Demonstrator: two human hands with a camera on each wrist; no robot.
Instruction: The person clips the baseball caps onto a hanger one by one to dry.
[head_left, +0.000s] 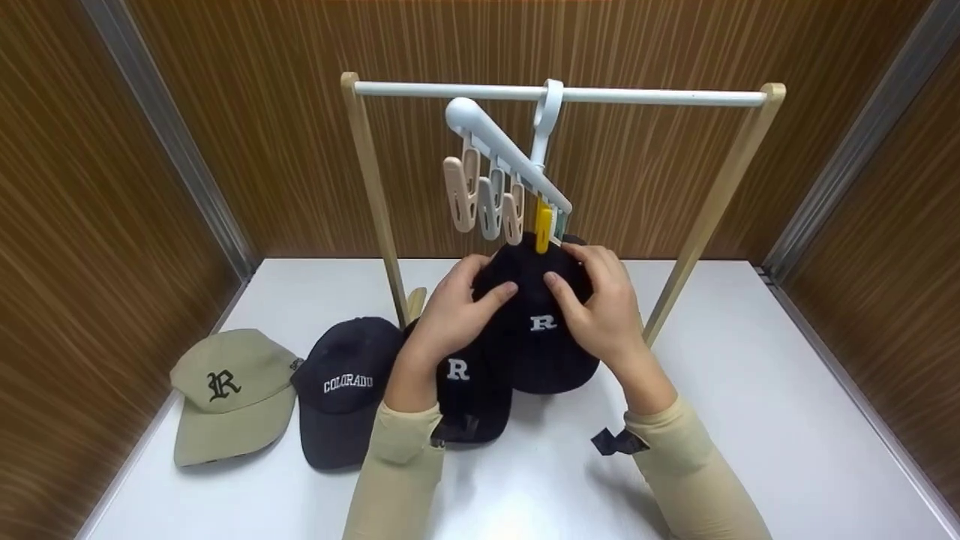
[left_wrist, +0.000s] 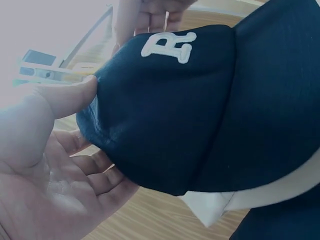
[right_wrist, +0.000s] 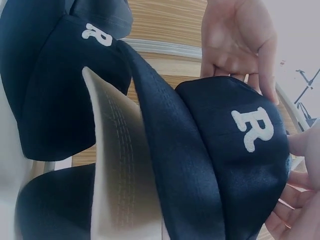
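A black cap [head_left: 532, 360] with a white R hangs brim down beneath the hanger [head_left: 502, 146], a yellow clip [head_left: 544, 229] at the top of its crown. On one side my left hand [head_left: 457, 307] grips the crown, thumb in front and fingers behind. Opposite it, my right hand [head_left: 604, 311] holds the crown, its thumb likewise on the front. The left wrist view shows the left thumb [left_wrist: 75, 95] at the crown's edge near the clip. In the right wrist view the brim's beige underside [right_wrist: 125, 175] shows.
A drying rack with a white bar [head_left: 660, 96] stands on the white table. Pale clips [head_left: 459, 195] dangle from the hanger's near end. To the left lie another black R cap [head_left: 476, 405], a dark COLORADO cap [head_left: 349, 360] and a tan cap [head_left: 232, 405]. Wood-patterned walls enclose the table.
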